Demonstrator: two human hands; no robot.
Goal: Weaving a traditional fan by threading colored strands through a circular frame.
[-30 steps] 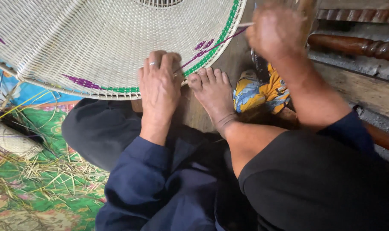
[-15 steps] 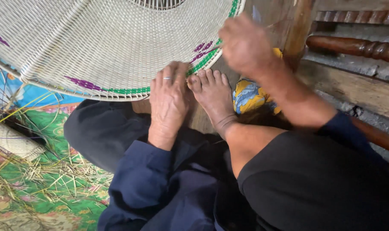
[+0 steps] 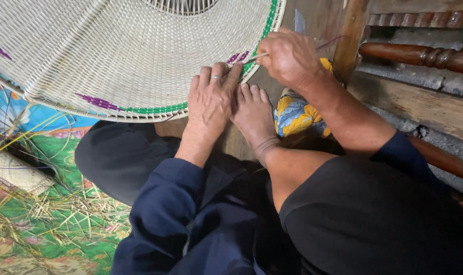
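A large round woven tray (image 3: pixel 119 56), cream with green and purple bands near its rim, fills the upper left. My left hand (image 3: pixel 211 102), a ring on one finger, presses its fingertips on the tray's rim just above my bare foot (image 3: pixel 254 119). My right hand (image 3: pixel 290 56) is closed around a thin pale tool (image 3: pixel 254 58) whose tip points into the rim weave beside the left fingertips. A thin purple strand (image 3: pixel 331 42) trails from the right hand.
A yellow and blue patterned cloth (image 3: pixel 295 114) lies by my foot. Turned wooden rails (image 3: pixel 420 56) and a wooden post (image 3: pixel 353 35) stand at the right. A green patterned mat (image 3: pixel 53 203) strewn with loose straw and strips lies at the lower left.
My right hand came down from the upper right to the rim beside the left hand. The left hand slid right along the rim, and the tray turned a little.
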